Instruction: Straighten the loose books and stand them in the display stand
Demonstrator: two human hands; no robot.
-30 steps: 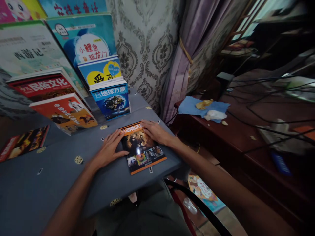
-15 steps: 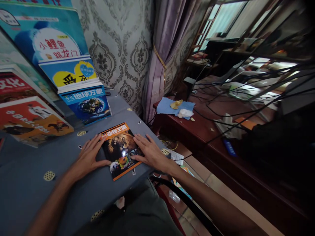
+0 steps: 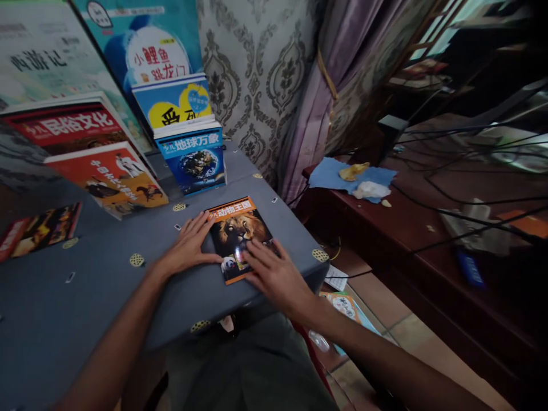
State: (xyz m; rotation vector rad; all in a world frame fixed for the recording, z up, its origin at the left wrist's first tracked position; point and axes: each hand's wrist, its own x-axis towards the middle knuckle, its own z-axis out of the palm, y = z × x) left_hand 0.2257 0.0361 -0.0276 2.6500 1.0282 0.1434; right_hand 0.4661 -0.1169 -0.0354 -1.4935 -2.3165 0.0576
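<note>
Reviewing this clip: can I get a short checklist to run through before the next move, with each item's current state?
1. Lion-cover book lying flat on the gray table: ok.
2. Left hand at the book's left edge: ok.
3. Right hand clear of the cover: not ok, it is over the lower right part.
4. Blue Earth-cover book standing: ok.
5. Inside pages undamaged: cannot tell, the book is closed.

The book lies before the standing books.
</note>
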